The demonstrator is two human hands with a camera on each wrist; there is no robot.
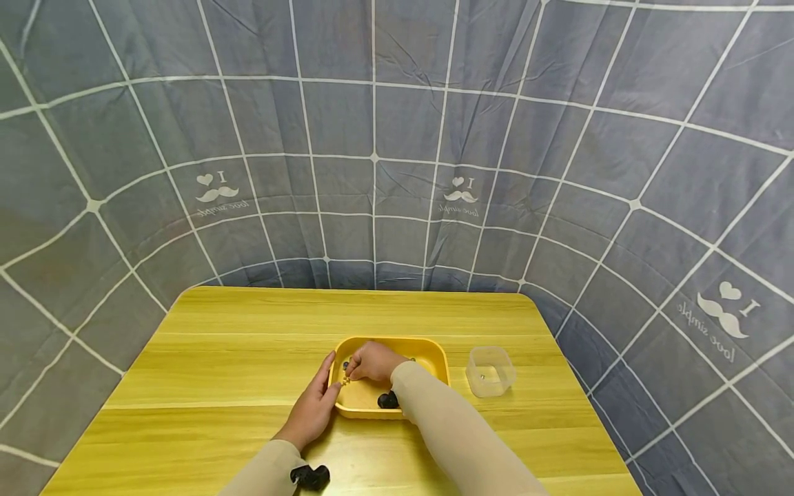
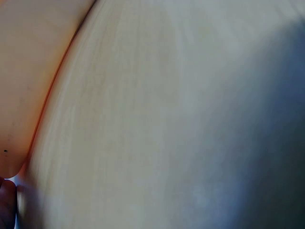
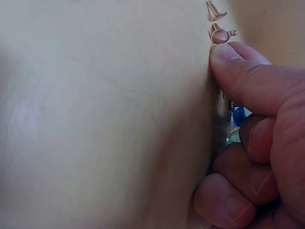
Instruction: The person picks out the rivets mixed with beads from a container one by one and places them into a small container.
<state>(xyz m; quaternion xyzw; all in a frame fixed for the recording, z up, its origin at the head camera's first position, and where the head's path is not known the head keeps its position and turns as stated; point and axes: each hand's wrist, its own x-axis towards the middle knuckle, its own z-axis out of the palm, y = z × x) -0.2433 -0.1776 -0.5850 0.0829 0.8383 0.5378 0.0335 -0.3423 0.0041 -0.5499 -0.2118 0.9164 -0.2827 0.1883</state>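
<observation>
My left hand [image 1: 312, 408] grips the left side of a yellow tray [image 1: 439, 358], with the thumb by the rim and the other fingers along the outside. Inside the tray, my right hand [image 1: 373, 361] reaches to the left end. Its curled thumb and forefinger pinch at the edge of a small gold-coloured rivet [image 3: 220, 36] with a round head; the exact contact is partly hidden. Another such rivet [image 3: 217, 11] lies just beyond. A blue piece [image 3: 239, 116] shows behind the curled fingers of the right hand [image 3: 267, 124].
A clear plastic box [image 1: 491, 372] with a tiny item inside stands right of the tray on the yellow wooden table [image 1: 248, 358]. A dark piece [image 1: 345, 365] lies near the tray's left wall. A grey checked cloth [image 1: 403, 186] hangs behind the table.
</observation>
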